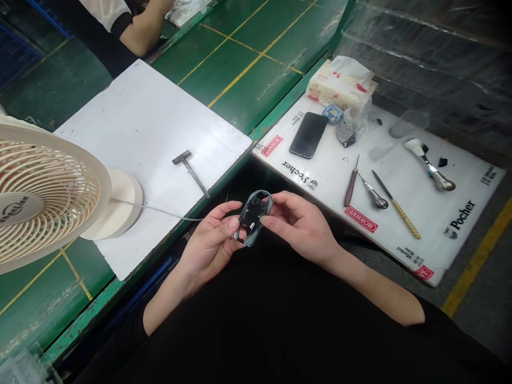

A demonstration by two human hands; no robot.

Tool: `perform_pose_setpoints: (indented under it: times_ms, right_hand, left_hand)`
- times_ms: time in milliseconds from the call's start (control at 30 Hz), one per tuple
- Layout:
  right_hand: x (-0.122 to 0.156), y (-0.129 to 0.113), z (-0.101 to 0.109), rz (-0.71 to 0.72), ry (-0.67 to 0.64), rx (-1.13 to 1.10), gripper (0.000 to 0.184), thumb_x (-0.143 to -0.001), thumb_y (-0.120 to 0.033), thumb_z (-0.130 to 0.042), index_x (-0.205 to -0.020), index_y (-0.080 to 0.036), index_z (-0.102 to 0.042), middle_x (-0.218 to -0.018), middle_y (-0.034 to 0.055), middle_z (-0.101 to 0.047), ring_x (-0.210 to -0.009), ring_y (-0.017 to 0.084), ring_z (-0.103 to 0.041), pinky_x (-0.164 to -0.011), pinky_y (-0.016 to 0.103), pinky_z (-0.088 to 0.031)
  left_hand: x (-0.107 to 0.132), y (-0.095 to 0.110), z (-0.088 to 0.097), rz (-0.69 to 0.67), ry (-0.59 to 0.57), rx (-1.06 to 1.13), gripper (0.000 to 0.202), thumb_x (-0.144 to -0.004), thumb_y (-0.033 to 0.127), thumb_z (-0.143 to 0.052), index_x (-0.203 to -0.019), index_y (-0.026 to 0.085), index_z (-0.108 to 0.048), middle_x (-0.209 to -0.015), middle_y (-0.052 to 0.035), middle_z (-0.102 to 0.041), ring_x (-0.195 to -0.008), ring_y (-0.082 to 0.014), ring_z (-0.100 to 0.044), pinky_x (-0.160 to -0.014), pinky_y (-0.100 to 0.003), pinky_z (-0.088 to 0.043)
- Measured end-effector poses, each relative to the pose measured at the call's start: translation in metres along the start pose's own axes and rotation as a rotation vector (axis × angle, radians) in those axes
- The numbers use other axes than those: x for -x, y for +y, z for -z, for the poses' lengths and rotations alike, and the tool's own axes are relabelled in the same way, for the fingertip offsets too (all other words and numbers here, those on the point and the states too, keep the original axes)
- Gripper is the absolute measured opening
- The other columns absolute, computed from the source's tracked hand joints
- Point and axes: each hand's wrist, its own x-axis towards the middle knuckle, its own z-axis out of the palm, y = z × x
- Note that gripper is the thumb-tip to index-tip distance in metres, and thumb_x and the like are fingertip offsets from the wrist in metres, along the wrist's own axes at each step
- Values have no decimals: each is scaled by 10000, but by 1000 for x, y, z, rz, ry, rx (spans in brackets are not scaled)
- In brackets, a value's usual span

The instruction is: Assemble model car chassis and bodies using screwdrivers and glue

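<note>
Close to my body, both hands hold a small glossy black part with a grey rim (253,213), shaped like a model car's body shell. My left hand (212,234) pinches its left edge between thumb and fingers. On the other side, my right hand (302,226) has its thumb on the near face and its fingers curled round the right edge. The part is tilted, and its underside is hidden by my fingers. Beyond the left hand, a dark T-shaped tool (189,166) lies on a white board (160,117).
At left stands a beige fan (52,197) with its cord (160,209). The right-hand board (400,234) bears a phone (309,134), tissue pack (336,85), awl (351,186), yellow-handled file (400,210), metal-handled tools (374,194) and plastic cup (408,125). Another person's arm (142,29) is at upper left.
</note>
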Motion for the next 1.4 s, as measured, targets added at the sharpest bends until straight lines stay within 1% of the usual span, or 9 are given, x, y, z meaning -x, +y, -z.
perform_pose_setpoints:
  times_ms: [200,333,533,633,767,867,1067,1267,1400]
  right_hand:
    - [-2,-13,2,-114,-103,37,474,-1013,-698,-856,-953,-232,-794,-892,17,-733,-782,177,-618,-727,336,-511]
    - [-3,-17,4,-152,-237,77,482,-999,-717,-852,-943,-239,-814,-864,24,-745,-780,201,-635,-712,344,-513]
    - [-3,-13,6,-182,-229,100,603,-1024,-753,-794,-762,-216,-706,-715,-11,-611,-691,155,-520,-656,317,-419]
    - [-2,-12,6,-238,-221,-32,548,-984,-748,-846,-871,-223,-741,-780,-14,-651,-708,152,-532,-658,308,-434]
    - [-2,-16,6,-233,-207,34,492,-959,-715,-892,-964,-234,-789,-912,21,-753,-817,190,-627,-744,331,-502]
    - [-2,-17,7,-248,-219,21,507,-947,-723,-900,-904,-231,-784,-805,2,-681,-739,170,-548,-662,315,-435]
    - [-2,-9,4,-376,-266,-231,616,-880,-766,-941,-802,-211,-686,-648,-54,-516,-598,109,-394,-542,268,-271]
    - [2,-8,1,-181,-178,-83,488,-920,-661,-967,-1073,-242,-769,-955,13,-728,-817,173,-631,-727,318,-532]
    - [4,-6,0,-86,-87,128,453,-891,-621,-1004,-1060,-255,-795,-945,8,-711,-763,168,-600,-690,335,-511]
  left_hand:
    - [2,-2,0,30,-68,-133,562,-873,222,-1058,-1380,200,-817,-1054,-51,-845,-784,-135,-811,-760,-240,-720]
    - [3,-5,1,132,-106,-196,448,-868,249,-1059,-1242,186,-821,-1085,-36,-791,-737,-118,-779,-692,-228,-691]
    - [5,-10,4,51,-97,-248,419,-882,204,-1042,-1218,193,-792,-1091,-26,-778,-788,-141,-800,-714,-246,-694]
    - [5,-11,5,24,-122,-249,394,-902,170,-1022,-1227,201,-802,-1085,-18,-778,-793,-128,-794,-716,-229,-688]
    - [6,-10,5,-3,-155,-290,364,-935,126,-984,-1242,220,-813,-1094,-7,-784,-807,-123,-797,-738,-233,-700]
    - [6,-9,6,-20,-165,-321,368,-938,115,-976,-1254,217,-817,-1120,-22,-792,-839,-140,-804,-752,-251,-712]
    - [6,-10,6,-6,-150,-299,384,-918,126,-995,-1254,205,-826,-1089,-28,-796,-831,-146,-800,-742,-251,-722]
    - [5,-4,-2,60,-60,-159,360,-892,188,-1034,-1187,201,-827,-1055,5,-779,-718,-106,-792,-677,-218,-720]
    - [4,1,-4,97,-100,-77,332,-900,199,-1029,-1166,198,-830,-1030,14,-768,-679,-95,-787,-663,-209,-722]
